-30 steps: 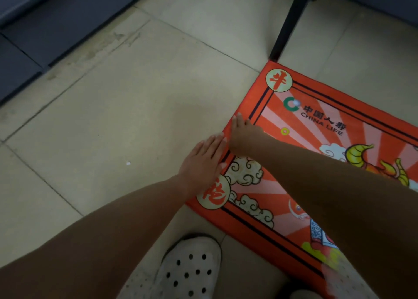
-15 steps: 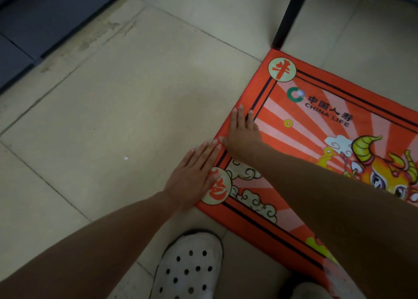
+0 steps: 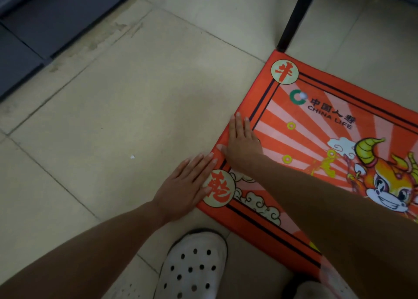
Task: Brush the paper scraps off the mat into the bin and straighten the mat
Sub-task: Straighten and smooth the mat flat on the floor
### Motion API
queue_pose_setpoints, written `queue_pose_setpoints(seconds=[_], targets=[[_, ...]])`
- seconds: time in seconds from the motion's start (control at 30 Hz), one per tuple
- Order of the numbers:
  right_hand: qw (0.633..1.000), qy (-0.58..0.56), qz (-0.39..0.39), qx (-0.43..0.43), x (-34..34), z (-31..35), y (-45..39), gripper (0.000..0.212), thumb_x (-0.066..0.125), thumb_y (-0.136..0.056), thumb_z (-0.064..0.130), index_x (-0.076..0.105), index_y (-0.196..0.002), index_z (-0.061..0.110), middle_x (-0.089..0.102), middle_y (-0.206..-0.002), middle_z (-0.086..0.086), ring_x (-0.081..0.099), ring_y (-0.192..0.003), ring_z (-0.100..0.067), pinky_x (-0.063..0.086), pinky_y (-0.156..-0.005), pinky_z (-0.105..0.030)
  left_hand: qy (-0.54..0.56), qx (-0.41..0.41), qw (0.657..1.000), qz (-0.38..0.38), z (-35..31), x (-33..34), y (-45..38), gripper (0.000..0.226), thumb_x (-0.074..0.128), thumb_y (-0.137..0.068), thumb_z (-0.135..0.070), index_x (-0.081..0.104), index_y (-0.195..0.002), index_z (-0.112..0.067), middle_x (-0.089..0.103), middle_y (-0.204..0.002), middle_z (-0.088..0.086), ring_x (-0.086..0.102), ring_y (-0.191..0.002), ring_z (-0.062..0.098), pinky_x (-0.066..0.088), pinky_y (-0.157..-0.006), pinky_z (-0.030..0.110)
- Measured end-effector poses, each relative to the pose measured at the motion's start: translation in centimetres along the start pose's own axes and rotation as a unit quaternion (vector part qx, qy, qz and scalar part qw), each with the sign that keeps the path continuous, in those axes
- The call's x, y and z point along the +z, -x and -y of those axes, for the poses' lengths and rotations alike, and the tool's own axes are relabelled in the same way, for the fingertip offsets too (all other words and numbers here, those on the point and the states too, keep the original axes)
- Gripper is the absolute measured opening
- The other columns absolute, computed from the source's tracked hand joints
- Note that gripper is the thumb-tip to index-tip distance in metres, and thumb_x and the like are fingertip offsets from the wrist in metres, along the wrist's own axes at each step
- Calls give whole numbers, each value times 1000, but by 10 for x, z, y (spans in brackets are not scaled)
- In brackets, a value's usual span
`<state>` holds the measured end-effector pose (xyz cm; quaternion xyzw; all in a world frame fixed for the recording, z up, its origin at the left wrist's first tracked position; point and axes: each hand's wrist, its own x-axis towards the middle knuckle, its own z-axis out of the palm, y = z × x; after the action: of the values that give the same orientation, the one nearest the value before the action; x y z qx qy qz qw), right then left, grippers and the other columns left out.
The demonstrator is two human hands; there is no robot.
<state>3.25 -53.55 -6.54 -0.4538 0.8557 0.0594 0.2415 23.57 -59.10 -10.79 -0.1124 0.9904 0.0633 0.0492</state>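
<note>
Nearest the camera, a white perforated clog (image 3: 194, 267) stood on the tiled floor (image 3: 113, 117), its toe just short of the near edge of the orange mat (image 3: 316, 122). Above it, both bare forearms reached forward to the mat's left border. The left hand (image 3: 184, 191) lay flat with its fingers straight and together, the palm on the tile and the fingertips over the mat's edge, touching the round cream emblem (image 3: 218, 189) printed at the near left corner. The right hand (image 3: 245, 144) lay just beyond it, also flat and spread, pressed palm-down on the orange border; neither hand held anything. The mat lay on the floor at the right of the view, at an angle to the tile joints, showing a cartoon ox (image 3: 384, 174) and a printed logo. A small white paper scrap (image 3: 132, 156) sat on the tile to the left of the hands, apart from the mat. Farther off, the mat's far corner touched a dark furniture leg (image 3: 294, 20), and a dark panel (image 3: 45, 22) ran along the upper left.
</note>
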Motion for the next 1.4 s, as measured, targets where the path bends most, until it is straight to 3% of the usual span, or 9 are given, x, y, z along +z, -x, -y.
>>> queue_pose_setpoints(seconds=[0.53,0.83,1.03,1.4], targets=[[1000,-18,-18,2,3,0,-7,81,26,-101,50,-22,-149,6,-29,-156,-10,-22,-145,-28,-1,-119,-40,3,7,1000,-3,7,-1,-7,63,20,-105,-46,9,-158,-13,5,-166,4,5,-152,18,11,-121,38],[993,17,-116,-21,0,-30,-13,61,22,-105,36,-5,-154,11,-5,-162,-1,4,-148,-24,15,-117,-39,49,-25,998,-25,-13,-5,-70,63,20,-104,-42,5,-158,-12,1,-166,1,-6,-152,14,3,-123,37],[992,8,-123,-14,-13,-59,-36,60,21,-105,36,-4,-155,13,-5,-162,-2,-3,-149,-22,8,-119,-40,30,-42,998,-43,-20,-2,-103,64,21,-104,-42,10,-157,-10,5,-166,3,-1,-152,16,5,-124,37],[986,-25,-162,-35,-19,-72,-42,58,20,-105,38,2,-155,14,1,-162,-1,-1,-149,-20,10,-121,-38,50,-37,996,-60,-9,-6,-113,59,17,-105,-41,12,-158,-14,8,-165,1,1,-152,14,7,-124,36]])
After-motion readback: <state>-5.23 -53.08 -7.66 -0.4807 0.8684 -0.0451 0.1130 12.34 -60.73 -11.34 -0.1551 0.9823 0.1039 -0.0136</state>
